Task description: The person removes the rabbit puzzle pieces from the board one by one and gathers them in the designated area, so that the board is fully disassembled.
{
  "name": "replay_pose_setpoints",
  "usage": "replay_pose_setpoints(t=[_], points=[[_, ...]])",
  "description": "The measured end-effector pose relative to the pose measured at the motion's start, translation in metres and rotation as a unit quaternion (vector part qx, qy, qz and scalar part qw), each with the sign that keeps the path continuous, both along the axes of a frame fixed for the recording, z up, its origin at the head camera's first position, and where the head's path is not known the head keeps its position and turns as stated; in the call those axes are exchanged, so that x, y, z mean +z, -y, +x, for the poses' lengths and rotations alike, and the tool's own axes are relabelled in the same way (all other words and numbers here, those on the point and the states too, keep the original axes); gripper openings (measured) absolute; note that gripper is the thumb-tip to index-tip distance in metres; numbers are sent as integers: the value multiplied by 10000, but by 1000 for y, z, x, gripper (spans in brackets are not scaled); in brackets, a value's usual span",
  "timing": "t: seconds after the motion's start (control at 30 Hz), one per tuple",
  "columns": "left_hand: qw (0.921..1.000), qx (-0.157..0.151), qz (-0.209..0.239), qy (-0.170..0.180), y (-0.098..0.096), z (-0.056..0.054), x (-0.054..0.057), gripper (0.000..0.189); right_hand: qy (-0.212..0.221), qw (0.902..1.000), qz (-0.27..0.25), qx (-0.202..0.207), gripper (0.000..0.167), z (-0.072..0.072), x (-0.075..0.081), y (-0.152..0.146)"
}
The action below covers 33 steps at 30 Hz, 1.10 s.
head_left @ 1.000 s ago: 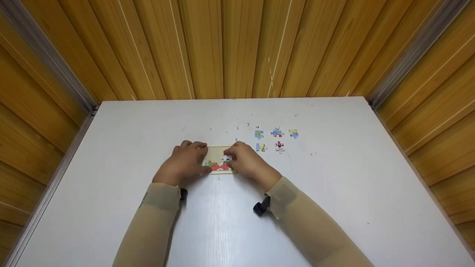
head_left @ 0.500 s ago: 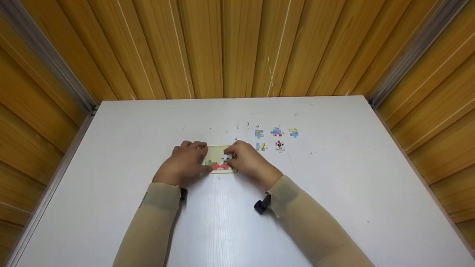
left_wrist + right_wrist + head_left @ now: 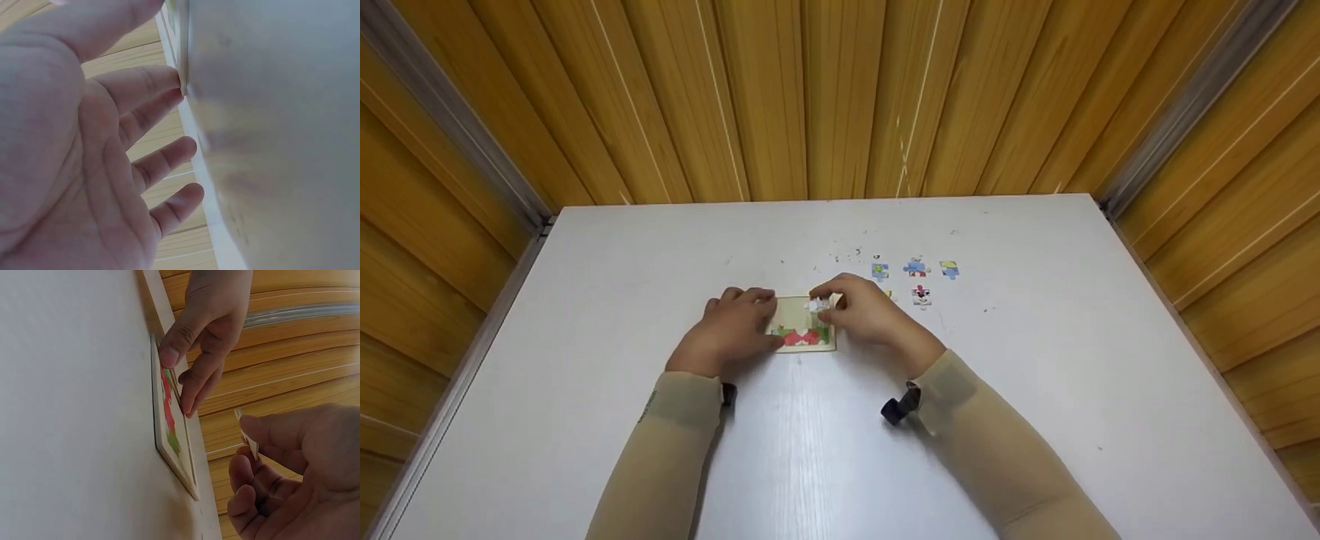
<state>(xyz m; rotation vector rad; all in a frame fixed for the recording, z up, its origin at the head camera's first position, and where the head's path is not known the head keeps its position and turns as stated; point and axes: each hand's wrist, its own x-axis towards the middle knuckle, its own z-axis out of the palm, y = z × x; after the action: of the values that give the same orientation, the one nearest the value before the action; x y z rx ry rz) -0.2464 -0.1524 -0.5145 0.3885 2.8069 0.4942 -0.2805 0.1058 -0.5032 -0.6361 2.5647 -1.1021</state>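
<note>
Tray: short of surface's far edge; outstretched left hand touching it.
Piece: pinched in right hand; tilted release could jam it.

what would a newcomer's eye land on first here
Probably the bright red and green puzzle pieces along the near side of the small tray, whose left end the left hand touches. Above the tray, the right hand pinches another piece. Next, perhaps, the loose pieces to the right on the white table.
</note>
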Motion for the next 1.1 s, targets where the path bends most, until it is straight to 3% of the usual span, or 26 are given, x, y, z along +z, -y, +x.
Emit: replay_pose_setpoints(t=[0.17,0.47,0.8,1.1], points=[[9999,66,93,103,-2,1,-2,76,16,9997,-232,63,39,1,12,-20],[9996,193,175,145,-5,-1,-4,77,-59,9985,-484,-229,39,5,34,-70],[9995,206,168,140,-6,-3,-6,76,-277,9975,-384,-522,35,10,37,-116],[9997,216,110,103,-6,-2,-4,75,-99,9965,-405,-721,27,-5,33,-148]])
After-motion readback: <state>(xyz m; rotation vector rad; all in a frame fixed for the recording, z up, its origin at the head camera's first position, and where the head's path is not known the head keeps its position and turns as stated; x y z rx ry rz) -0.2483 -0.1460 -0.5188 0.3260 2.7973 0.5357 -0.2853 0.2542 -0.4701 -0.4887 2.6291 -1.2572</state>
